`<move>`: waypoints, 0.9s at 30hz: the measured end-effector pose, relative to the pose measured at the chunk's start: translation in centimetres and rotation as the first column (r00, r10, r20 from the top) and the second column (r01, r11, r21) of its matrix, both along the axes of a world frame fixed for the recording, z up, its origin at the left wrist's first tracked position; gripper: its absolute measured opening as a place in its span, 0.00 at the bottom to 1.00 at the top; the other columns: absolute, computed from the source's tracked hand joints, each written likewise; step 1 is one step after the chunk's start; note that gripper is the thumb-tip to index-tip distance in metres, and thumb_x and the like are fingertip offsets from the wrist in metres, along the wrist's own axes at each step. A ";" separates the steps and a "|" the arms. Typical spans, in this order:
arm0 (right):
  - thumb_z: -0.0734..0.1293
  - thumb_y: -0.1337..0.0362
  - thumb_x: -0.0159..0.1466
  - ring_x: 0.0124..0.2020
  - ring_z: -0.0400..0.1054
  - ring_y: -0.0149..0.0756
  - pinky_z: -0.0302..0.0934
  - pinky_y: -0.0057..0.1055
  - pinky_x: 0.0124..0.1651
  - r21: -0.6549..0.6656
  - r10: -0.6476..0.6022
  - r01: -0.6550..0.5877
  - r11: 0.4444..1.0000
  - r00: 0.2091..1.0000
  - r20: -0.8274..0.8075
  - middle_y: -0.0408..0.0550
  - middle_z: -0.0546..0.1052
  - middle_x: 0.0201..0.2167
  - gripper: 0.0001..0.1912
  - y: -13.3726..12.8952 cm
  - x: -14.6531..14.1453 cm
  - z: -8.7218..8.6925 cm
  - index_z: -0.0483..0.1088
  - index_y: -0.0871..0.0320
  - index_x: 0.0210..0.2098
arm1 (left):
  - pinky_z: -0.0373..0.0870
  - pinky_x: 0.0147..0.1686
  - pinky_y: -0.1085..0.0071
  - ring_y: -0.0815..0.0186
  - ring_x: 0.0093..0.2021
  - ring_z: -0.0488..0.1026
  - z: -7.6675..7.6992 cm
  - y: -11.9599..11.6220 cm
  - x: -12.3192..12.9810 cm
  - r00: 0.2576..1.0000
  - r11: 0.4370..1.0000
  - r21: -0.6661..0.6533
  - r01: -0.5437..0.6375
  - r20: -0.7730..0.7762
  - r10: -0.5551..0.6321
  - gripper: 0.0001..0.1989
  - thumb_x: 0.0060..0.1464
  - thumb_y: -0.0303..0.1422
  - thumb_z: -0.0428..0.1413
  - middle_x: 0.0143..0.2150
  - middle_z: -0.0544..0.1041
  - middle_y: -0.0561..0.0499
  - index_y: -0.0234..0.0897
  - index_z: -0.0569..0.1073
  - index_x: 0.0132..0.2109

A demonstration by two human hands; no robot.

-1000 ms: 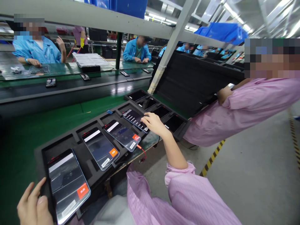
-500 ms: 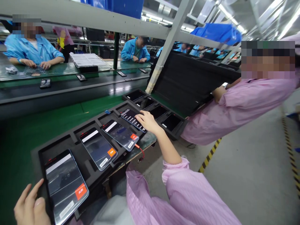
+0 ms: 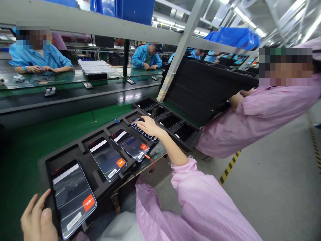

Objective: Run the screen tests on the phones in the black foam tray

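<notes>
Several phones lie in a black foam tray, three of them showing an orange box on a dark screen. Over the farthest phone, which shows lines of text, my right hand is held with its fingers spread, their tips at the upper part of the screen. My left hand rests at the near left end of the tray, fingers apart and holding nothing, beside the nearest phone. The second phone and the third phone lie between my hands.
A red cable hangs by the third phone. Another tray with dark phones adjoins at the right. A person in a pink sleeve holds a large black tray. A slanted post rises behind. People in blue sit across the conveyor.
My right hand has moved left and up across the farthest phone, towards the upper end of its screen. My left hand stays beside the nearest phone. The view has shifted slightly.
</notes>
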State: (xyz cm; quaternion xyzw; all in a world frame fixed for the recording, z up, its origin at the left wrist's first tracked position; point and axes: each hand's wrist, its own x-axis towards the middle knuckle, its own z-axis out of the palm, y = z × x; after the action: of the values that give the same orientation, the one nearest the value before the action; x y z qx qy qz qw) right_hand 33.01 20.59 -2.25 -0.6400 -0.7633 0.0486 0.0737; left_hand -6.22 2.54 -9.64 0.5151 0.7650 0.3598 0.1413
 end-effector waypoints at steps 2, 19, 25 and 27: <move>0.50 0.54 0.68 0.62 0.49 0.45 0.46 0.48 0.60 -0.003 0.001 -0.001 1.000 1.000 -0.005 0.55 0.60 0.59 0.22 0.2 0.0 0.0 0.67 0.49 0.53 | 0.51 0.60 0.52 0.52 0.63 0.53 -0.7 0.1 -0.7 1.000 1.000 -0.005 0.009 -0.021 -0.010 0.29 0.55 0.47 0.37 0.60 0.60 0.38 0.35 0.67 0.54; 0.46 0.48 0.67 0.59 0.55 0.43 0.47 0.47 0.60 0.238 0.041 0.061 0.969 0.915 -0.402 0.51 0.64 0.55 0.27 -8.4 4.2 -0.4 0.69 0.50 0.50 | 0.36 0.60 0.44 0.47 0.66 0.41 5.9 11.4 -3.9 0.826 0.856 -0.448 0.259 -0.357 -0.437 0.43 0.50 0.51 0.25 0.66 0.50 0.34 0.22 0.54 0.61; 0.47 0.46 0.66 0.58 0.56 0.43 0.47 0.48 0.61 0.238 -0.024 0.183 0.954 0.837 -0.546 0.51 0.65 0.54 0.26 -12.1 7.0 -2.0 0.68 0.49 0.49 | 0.36 0.58 0.41 0.43 0.65 0.44 6.7 14.0 0.7 0.732 0.811 -0.493 0.313 -0.419 -0.537 0.37 0.49 0.47 0.36 0.64 0.53 0.31 0.25 0.60 0.58; 0.48 0.45 0.66 0.57 0.57 0.44 0.47 0.49 0.61 0.220 -0.058 0.223 0.950 0.816 -0.576 0.51 0.65 0.54 0.27 -12.9 7.6 -2.7 0.69 0.49 0.48 | 0.40 0.59 0.45 0.44 0.65 0.46 6.7 15.1 2.8 0.705 0.800 -0.488 0.349 -0.425 -0.567 0.37 0.49 0.46 0.39 0.64 0.53 0.29 0.22 0.57 0.59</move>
State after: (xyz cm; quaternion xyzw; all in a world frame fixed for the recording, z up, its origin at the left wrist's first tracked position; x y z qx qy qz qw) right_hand 40.66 7.65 -4.93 -0.6354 -0.6568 0.1219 0.3874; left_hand -3.47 17.65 -2.95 0.7364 0.6698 -0.0039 0.0957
